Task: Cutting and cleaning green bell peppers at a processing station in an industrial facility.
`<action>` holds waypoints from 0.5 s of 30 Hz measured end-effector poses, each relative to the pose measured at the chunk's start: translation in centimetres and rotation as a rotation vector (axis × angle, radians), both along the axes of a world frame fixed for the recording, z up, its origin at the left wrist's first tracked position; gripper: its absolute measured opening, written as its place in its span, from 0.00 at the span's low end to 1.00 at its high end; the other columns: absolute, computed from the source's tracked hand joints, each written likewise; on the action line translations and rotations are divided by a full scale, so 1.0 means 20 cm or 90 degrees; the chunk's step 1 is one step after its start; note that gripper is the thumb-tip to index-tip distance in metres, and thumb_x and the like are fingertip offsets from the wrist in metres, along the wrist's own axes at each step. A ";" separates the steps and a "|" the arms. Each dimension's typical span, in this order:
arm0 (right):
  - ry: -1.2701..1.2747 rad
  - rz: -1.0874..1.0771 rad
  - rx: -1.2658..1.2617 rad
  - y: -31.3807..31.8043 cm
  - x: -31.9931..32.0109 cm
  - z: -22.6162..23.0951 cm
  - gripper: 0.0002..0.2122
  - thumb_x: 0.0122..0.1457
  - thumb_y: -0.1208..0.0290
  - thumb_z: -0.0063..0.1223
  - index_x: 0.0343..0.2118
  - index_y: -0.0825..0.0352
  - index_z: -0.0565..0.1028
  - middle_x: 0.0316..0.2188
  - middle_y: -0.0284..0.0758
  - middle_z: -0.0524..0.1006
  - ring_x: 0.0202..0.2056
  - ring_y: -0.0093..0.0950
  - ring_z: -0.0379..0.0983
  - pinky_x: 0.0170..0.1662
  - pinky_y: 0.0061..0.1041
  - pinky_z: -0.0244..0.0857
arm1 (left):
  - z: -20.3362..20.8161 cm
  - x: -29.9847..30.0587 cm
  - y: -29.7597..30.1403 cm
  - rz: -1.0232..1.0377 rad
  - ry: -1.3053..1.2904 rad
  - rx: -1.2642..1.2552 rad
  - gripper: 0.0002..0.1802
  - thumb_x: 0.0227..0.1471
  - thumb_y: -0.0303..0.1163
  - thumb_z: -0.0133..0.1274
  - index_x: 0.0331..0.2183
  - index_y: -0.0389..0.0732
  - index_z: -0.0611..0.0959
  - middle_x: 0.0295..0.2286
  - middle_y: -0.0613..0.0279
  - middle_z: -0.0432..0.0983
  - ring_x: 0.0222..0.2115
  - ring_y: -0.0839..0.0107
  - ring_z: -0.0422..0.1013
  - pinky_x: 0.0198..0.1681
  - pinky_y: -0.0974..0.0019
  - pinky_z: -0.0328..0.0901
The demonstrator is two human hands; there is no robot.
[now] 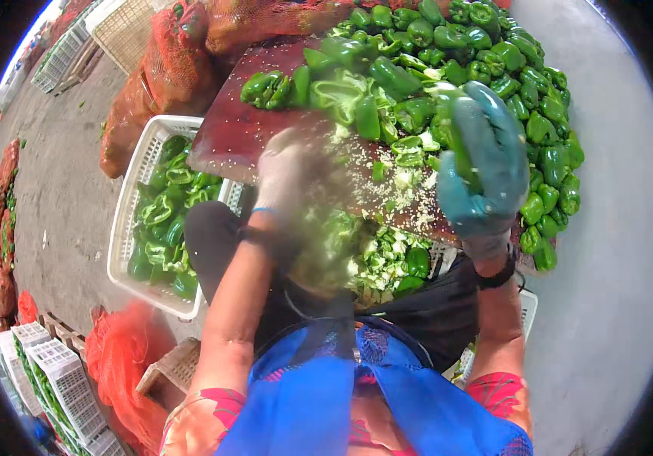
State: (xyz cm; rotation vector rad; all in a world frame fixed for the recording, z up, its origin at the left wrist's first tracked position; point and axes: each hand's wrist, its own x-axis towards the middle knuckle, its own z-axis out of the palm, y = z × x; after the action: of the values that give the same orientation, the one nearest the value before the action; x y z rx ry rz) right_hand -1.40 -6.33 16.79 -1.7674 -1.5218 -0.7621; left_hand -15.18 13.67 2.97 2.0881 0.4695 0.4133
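My right hand, in a teal rubber glove, is closed around a green bell pepper above the right part of a dark red board. To its left, my left hand, in a pale glove, is over the board's near edge. Motion smears its fingers, so what they hold, if anything, cannot be made out. Between the hands, pale pepper seeds and scraps are strewn over the board. Cut pepper halves lie beyond them. A large heap of whole green peppers covers the far right.
Left of my knee stands a white crate of cut peppers. Pepper cores and scraps lie below the board's near edge. Red mesh sacks rest at the far left. Orange netting and white crates are at the lower left.
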 end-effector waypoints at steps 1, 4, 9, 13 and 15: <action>-0.045 0.036 -0.118 -0.02 0.04 -0.01 0.26 0.48 0.83 0.55 0.55 0.63 0.78 0.58 0.40 0.74 0.54 0.35 0.74 0.55 0.32 0.70 | 0.04 0.12 -0.06 0.043 -0.093 -0.243 0.26 0.53 0.27 0.54 0.55 0.39 0.77 0.51 0.59 0.76 0.45 0.70 0.75 0.47 0.66 0.71; -0.020 0.155 -0.384 0.08 0.08 -0.06 0.26 0.48 0.83 0.56 0.54 0.64 0.78 0.58 0.40 0.74 0.55 0.35 0.73 0.57 0.32 0.67 | 0.17 0.25 -0.22 -0.011 -0.218 -0.452 0.28 0.55 0.29 0.53 0.57 0.36 0.74 0.50 0.58 0.76 0.45 0.72 0.74 0.45 0.69 0.70; 0.702 0.282 0.013 -0.06 0.16 -0.08 0.29 0.58 0.86 0.41 0.65 0.70 0.63 0.63 0.41 0.68 0.60 0.30 0.68 0.64 0.31 0.59 | 0.06 0.20 -0.17 0.025 -0.120 -0.411 0.26 0.56 0.33 0.54 0.55 0.34 0.76 0.47 0.53 0.77 0.42 0.70 0.75 0.44 0.67 0.71; 0.992 0.261 0.121 -0.21 0.24 -0.33 0.26 0.56 0.83 0.49 0.60 0.70 0.65 0.58 0.42 0.70 0.56 0.33 0.70 0.60 0.31 0.64 | 0.11 0.12 -0.23 -0.018 0.131 -0.480 0.22 0.59 0.35 0.55 0.52 0.35 0.78 0.41 0.62 0.79 0.37 0.78 0.74 0.40 0.72 0.71; 1.018 0.241 0.143 -0.23 0.23 -0.44 0.24 0.54 0.82 0.54 0.56 0.70 0.68 0.55 0.42 0.73 0.53 0.34 0.72 0.57 0.31 0.67 | 0.03 0.11 -0.28 -0.006 0.043 -0.522 0.21 0.60 0.37 0.55 0.51 0.37 0.79 0.38 0.65 0.80 0.35 0.77 0.75 0.40 0.70 0.72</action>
State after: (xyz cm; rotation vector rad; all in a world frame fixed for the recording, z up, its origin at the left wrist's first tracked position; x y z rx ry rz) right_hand 3.25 -10.93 8.04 -1.1630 -0.5215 0.6170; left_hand -13.00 7.98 3.53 1.3091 0.5521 0.1042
